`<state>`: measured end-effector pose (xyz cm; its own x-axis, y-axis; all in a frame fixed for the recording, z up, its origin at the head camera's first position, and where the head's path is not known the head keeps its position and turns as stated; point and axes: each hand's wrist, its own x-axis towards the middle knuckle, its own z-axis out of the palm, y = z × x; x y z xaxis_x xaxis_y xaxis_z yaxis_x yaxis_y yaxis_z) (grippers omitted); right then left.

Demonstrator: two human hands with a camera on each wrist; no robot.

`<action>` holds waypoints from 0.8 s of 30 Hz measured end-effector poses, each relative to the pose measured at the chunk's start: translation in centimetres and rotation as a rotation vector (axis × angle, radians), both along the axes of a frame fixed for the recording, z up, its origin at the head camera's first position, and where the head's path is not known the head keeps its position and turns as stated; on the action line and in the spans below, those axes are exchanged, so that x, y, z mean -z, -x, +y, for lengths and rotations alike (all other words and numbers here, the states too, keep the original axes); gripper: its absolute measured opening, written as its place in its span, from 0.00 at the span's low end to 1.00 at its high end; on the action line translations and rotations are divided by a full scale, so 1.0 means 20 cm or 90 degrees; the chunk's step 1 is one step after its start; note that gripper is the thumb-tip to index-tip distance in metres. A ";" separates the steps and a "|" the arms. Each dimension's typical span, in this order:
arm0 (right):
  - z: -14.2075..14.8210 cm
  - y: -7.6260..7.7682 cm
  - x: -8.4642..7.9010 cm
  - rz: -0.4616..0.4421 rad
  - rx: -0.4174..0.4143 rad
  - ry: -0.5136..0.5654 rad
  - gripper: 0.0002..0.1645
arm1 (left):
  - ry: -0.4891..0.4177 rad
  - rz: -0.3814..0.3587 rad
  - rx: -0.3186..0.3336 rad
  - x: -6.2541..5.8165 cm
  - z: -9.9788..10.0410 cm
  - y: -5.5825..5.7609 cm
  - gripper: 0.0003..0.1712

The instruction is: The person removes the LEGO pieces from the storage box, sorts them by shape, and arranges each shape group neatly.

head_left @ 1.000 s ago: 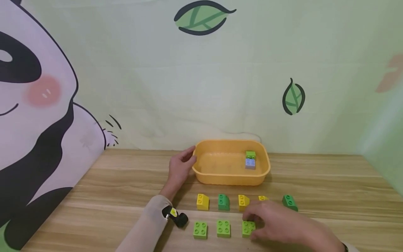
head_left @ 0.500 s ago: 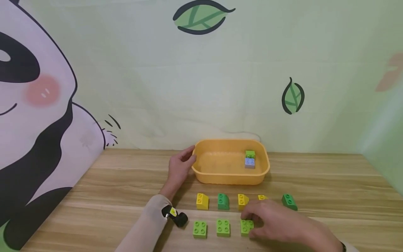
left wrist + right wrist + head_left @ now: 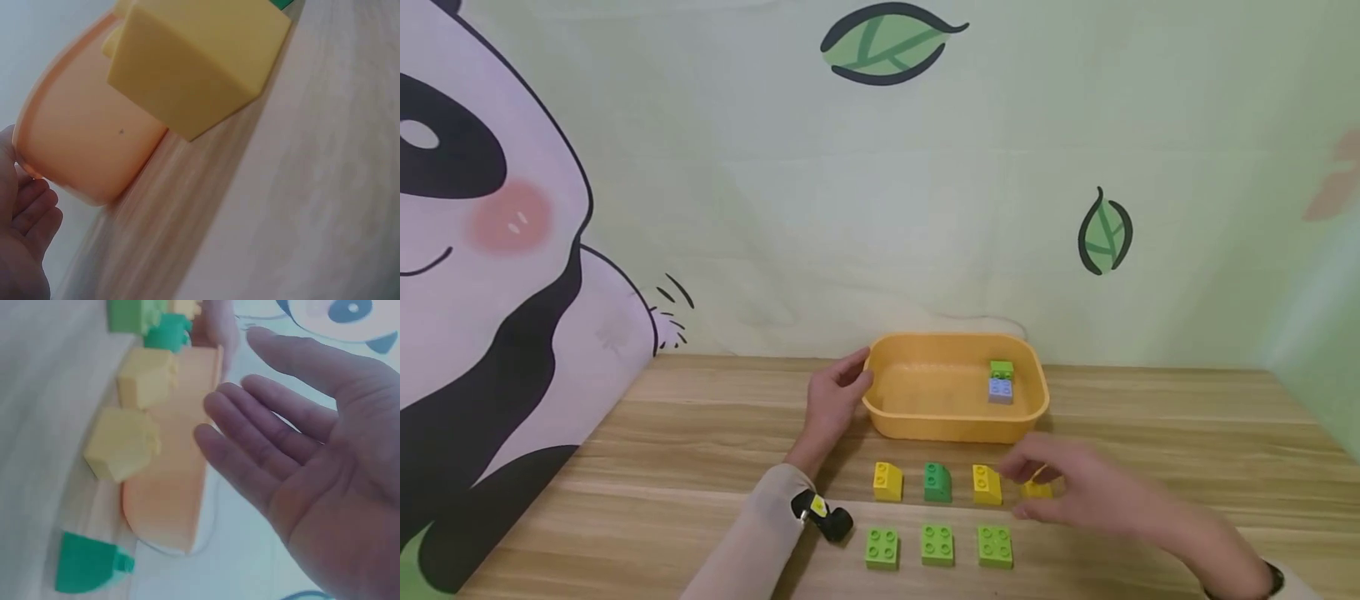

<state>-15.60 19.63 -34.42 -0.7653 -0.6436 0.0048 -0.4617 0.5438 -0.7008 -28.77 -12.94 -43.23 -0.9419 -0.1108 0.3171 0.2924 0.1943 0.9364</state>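
Note:
My left hand (image 3: 835, 398) holds the left end of an orange plastic tub (image 3: 951, 427), thumb at the rim; in the left wrist view its other fingers (image 3: 44, 222) lie loosely bent beside the outer wall. My right hand (image 3: 1082, 487), slightly blurred, hovers over the right end of the back row of toy building bricks. Thumb and fingers are apart, partly covering a yellow sloped brick (image 3: 1037, 487). The right wrist view shows the palm (image 3: 331, 481) with nothing in it. A dark green brick (image 3: 90, 562), hidden from the head view, stands beyond the yellow ones.
Further left in the back row stand two yellow bricks (image 3: 887, 482) and a dark green brick (image 3: 937, 482). Three light green square bricks (image 3: 995, 546) form the front row. Inside the tub lie a light green brick (image 3: 1002, 368) and a lilac brick (image 3: 1000, 390).
My right hand has let go of the third light green brick, which stands slightly changed in the front row, and moved up and right to the back row. The left hand stays at the tub.

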 end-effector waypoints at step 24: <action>0.05 0.51 -0.11 0.147 0.096 -0.030 0.20 | -0.001 -0.008 -0.003 0.00 0.00 0.00 0.21</action>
